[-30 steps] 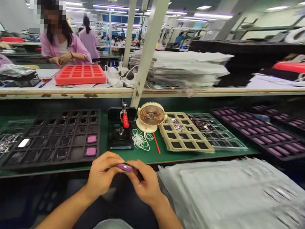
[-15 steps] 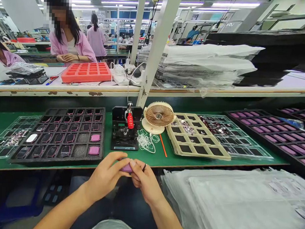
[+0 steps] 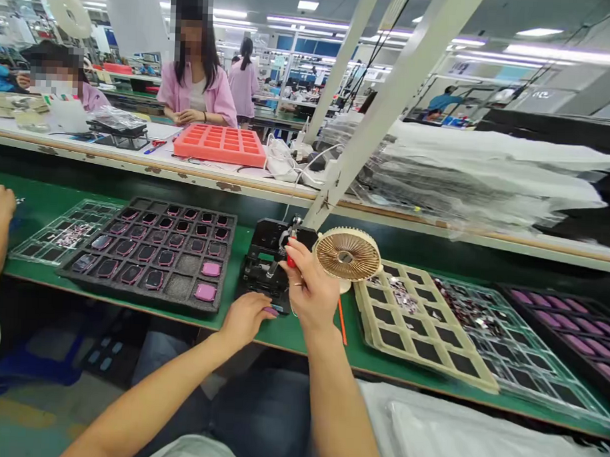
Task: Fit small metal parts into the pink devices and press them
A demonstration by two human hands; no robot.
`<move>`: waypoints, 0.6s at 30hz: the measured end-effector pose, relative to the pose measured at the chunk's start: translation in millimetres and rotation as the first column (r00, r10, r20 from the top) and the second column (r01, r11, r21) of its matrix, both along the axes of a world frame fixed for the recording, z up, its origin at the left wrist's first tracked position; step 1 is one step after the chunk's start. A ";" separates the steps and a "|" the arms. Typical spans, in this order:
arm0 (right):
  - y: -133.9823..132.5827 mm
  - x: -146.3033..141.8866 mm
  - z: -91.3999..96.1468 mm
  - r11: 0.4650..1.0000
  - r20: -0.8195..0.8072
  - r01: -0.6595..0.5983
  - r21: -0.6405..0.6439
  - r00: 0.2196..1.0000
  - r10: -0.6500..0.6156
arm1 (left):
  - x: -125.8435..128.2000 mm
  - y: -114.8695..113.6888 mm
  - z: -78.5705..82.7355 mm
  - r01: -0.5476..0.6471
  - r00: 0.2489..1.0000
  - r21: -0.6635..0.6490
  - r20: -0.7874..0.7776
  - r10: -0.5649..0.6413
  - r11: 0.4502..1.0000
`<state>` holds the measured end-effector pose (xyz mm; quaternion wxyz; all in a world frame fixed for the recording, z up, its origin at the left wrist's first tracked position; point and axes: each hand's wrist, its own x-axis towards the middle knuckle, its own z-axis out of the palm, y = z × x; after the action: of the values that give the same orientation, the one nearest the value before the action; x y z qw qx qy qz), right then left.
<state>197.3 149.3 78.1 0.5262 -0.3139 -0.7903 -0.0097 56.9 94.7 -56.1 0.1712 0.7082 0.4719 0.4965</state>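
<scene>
Green bench [image 3: 36, 199] right across the middle of the frame, pretty crowded. Far left: see-through tray [image 3: 55, 228], snug against a black foam tray [image 3: 148, 260] with two purple pieces [image 3: 205, 292] at its lower right. Dead centre: black press jig [image 3: 261, 257], small fan [image 3: 348, 255] just right of it. Further right: beige tray [image 3: 412, 323], clear tray [image 3: 511, 356], then a dark tray [image 3: 565, 316] of purple parts [image 3: 589, 330] at the right edge.

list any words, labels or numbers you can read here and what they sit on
No text here can be read.
On the hanging sign at the back: marks too blurred.
On the white sheet by the far co-worker: coloured marks, too small.
On the black press, its red handle in the right hand, the purple piece in the left hand, and the fan: no print shows.
</scene>
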 end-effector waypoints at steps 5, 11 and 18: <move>17.0 -4.7 48.5 0.971 -0.213 0.221 0.091 0.957 -0.198 | -7.0 6.7 -16.6 0.031 0.999 -0.033 0.038 -0.029 0.999; -3.6 14.7 20.3 0.921 -0.149 0.361 -0.145 0.913 -0.381 | -17.6 -26.6 -11.7 -0.045 0.968 -0.129 0.239 0.075 0.991; -8.7 3.8 -107.7 0.801 0.410 0.304 -0.516 0.908 -0.081 | -26.8 -71.0 -13.6 -0.134 0.917 -0.193 0.346 0.195 0.972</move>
<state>201.0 140.5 -29.6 0.2468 -0.5289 -0.8040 0.1135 30.1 23.7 -69.7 0.2710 0.5452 0.5297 0.5905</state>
